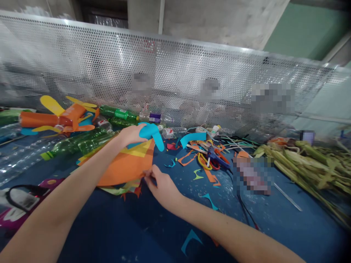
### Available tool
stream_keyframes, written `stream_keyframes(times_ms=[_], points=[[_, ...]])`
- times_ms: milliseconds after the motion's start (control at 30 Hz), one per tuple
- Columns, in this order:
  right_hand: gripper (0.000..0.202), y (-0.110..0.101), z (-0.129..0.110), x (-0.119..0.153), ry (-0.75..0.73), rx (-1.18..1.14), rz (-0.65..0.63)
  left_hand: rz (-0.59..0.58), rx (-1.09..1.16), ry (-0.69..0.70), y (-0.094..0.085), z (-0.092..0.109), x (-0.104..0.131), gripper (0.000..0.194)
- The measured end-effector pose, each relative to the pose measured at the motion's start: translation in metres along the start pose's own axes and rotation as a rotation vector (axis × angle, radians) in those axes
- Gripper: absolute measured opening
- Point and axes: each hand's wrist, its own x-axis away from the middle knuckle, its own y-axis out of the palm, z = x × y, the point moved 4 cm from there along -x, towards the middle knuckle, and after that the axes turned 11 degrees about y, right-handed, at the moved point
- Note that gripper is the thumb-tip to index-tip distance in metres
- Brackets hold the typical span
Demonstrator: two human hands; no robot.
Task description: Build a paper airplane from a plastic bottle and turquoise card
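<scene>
My left hand (134, 134) is closed on a blue paper cut-out (157, 137) with rounded, blade-like ends, held above a pile of coloured sheets. Below it lies an orange sheet (123, 166), with yellow paper (141, 149) on top and green scraps (116, 190) sticking out underneath. At the right edge of the orange sheet my right hand (164, 184) pinches with thumb and fingers, seemingly on the sheet's corner. Blue paper offcuts (210, 201) lie to the right of that hand.
Scissors (218, 157) lie among orange scraps at right, near dried corn husks (298, 160). Green bottles (87, 140) and an orange bottle with paper blades (65, 118) are at left, above a purple bag (16, 215). A perforated metal panel (175, 69) stands behind.
</scene>
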Motion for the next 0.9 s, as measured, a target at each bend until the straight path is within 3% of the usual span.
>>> stream_keyframes(times_ms=[100,233,333,400,500,667,900], points=[[0.008,0.009,-0.009,-0.011,-0.085,0.180,-0.002,-0.006,-0.034,0.005,0.000,0.001,-0.003,0.080],[0.026,0.008,-0.015,-0.045,-0.189,0.638,0.107,-0.021,-0.053,-0.018,0.004,0.000,-0.001,0.081],[0.023,0.013,-0.008,-0.080,-0.223,0.692,0.074,-0.032,-0.061,-0.056,0.007,-0.004,0.001,0.082],[0.031,0.017,0.000,-0.097,-0.214,0.715,0.075,-0.035,-0.062,-0.079,0.009,-0.006,0.001,0.084],[0.037,0.020,0.008,-0.109,-0.159,0.754,0.102,-0.046,-0.051,-0.094,0.010,-0.010,0.002,0.084],[0.016,0.010,0.011,-0.089,-0.179,0.833,0.074,-0.059,-0.021,-0.109,0.011,-0.013,0.005,0.081],[0.016,-0.039,0.033,-0.009,-0.224,0.851,-0.036,-0.128,0.054,-0.101,0.019,-0.007,0.005,0.084]])
